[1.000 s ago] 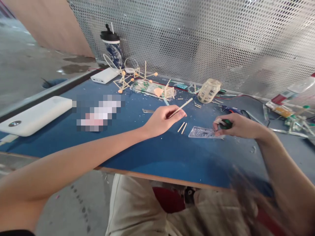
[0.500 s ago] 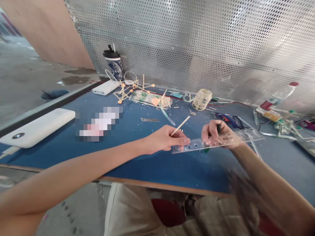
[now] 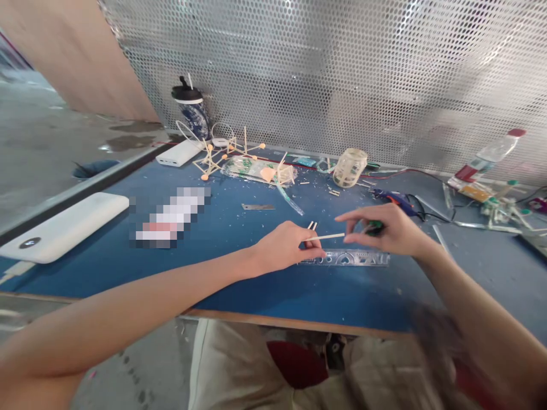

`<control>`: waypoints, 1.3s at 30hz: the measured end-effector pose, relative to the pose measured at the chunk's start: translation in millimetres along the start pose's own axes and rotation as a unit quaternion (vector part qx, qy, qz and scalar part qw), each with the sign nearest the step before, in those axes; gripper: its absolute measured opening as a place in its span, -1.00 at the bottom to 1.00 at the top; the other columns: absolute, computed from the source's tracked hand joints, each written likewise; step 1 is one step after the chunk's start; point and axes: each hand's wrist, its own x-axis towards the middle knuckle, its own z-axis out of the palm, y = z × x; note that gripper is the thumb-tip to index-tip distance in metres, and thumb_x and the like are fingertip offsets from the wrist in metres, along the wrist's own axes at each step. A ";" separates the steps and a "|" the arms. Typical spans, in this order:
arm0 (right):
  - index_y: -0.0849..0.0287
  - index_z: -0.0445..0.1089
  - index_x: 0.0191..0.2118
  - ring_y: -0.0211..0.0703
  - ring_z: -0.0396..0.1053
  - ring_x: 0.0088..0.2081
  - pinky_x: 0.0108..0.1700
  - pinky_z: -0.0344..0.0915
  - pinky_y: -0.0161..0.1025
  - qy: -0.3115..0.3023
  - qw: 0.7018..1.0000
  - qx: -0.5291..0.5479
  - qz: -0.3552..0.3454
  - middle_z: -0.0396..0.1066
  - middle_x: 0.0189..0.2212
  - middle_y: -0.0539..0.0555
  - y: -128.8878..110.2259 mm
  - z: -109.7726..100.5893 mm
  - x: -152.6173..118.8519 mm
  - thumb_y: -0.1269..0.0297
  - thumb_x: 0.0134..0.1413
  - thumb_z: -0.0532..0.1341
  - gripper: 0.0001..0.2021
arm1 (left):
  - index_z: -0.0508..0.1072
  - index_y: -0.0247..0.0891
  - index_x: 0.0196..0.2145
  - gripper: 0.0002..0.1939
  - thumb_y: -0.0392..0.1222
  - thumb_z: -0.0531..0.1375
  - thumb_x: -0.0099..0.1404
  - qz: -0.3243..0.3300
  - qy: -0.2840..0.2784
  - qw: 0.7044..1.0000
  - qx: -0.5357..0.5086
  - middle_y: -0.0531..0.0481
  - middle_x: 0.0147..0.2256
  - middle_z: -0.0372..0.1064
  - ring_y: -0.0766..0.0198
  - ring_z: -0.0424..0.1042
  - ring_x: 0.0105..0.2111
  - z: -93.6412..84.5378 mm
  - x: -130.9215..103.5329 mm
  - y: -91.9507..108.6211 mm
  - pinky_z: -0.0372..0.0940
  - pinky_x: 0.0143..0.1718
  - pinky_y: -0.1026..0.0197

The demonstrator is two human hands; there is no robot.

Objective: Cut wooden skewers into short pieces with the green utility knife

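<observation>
My left hand [image 3: 290, 246] pinches a thin wooden stick [image 3: 327, 237] that points right. Two short stick ends [image 3: 313, 225] show just behind its fingers. Below the stick, a clear plastic ruler [image 3: 352, 258] lies on the blue table, its left end by my left fingertips. My right hand [image 3: 380, 229] hovers above the ruler's right part, curled round a small dark green object [image 3: 374, 228], with the index finger and thumb apart near the stick's free end. A flat metal blade [image 3: 257, 207] lies behind my left hand.
Farther back on the table [image 3: 239, 296] are a stick model with orange joints [image 3: 210, 162], a plastic packet [image 3: 252, 169], a jar [image 3: 349, 168], a glue gun [image 3: 395, 200] and a bottle [image 3: 487, 156]. White power banks [image 3: 72, 225] and a cup [image 3: 191, 111] are on the left.
The ruler went from being held up in my hands to lying on the table. In my left hand the stick swung from slanting upward to nearly level. My right hand's index finger and thumb spread.
</observation>
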 end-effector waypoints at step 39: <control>-0.03 0.47 -0.15 -0.28 0.48 -0.34 -0.37 0.06 -0.23 -0.064 0.978 -0.193 -0.045 0.57 -0.23 -0.18 -28.1 38.1 -5.7 0.41 0.18 0.23 -0.81 | 0.64 -0.21 -0.23 -0.83 -0.11 0.37 0.25 -0.065 0.016 0.992 -0.102 0.08 -0.36 0.64 0.33 0.62 -0.33 8.9 -8.3 3.9 0.37 -0.35 0.37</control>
